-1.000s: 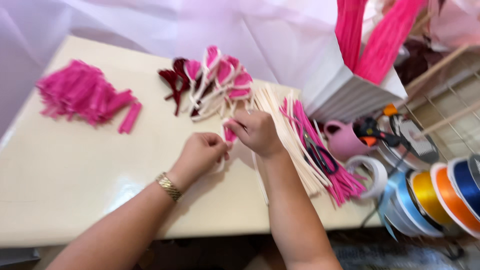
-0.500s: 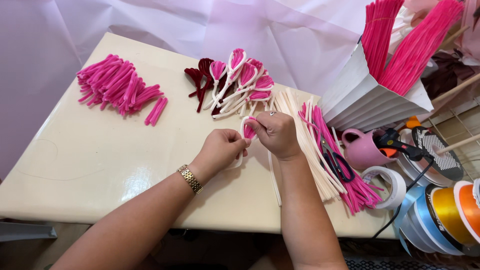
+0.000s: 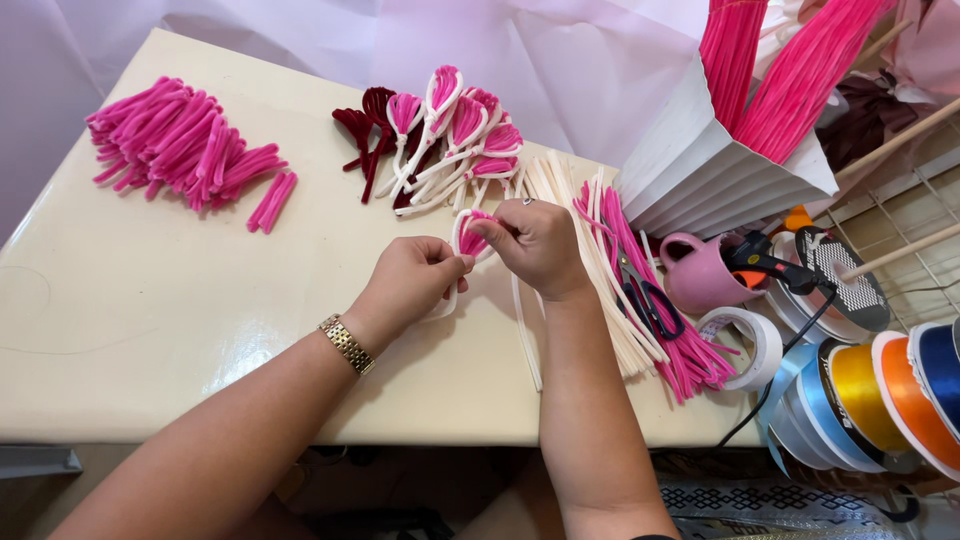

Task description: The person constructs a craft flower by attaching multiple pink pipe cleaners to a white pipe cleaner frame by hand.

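Grip: left hand [image 3: 415, 275] and right hand [image 3: 535, 245] both pinch one pink-and-white petal loop [image 3: 470, 238] just above the tabletop [image 3: 150, 300]. Risk (judgement): the white outline could slip off the pink fill if the pinch loosens. Fingertip contact hidden. Beyond: finished petals [image 3: 450, 135].

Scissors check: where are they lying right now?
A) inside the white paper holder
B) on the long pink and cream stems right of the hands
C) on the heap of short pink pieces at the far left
B: the black-handled scissors lie on the long pink and cream stems, beside the pink mug.
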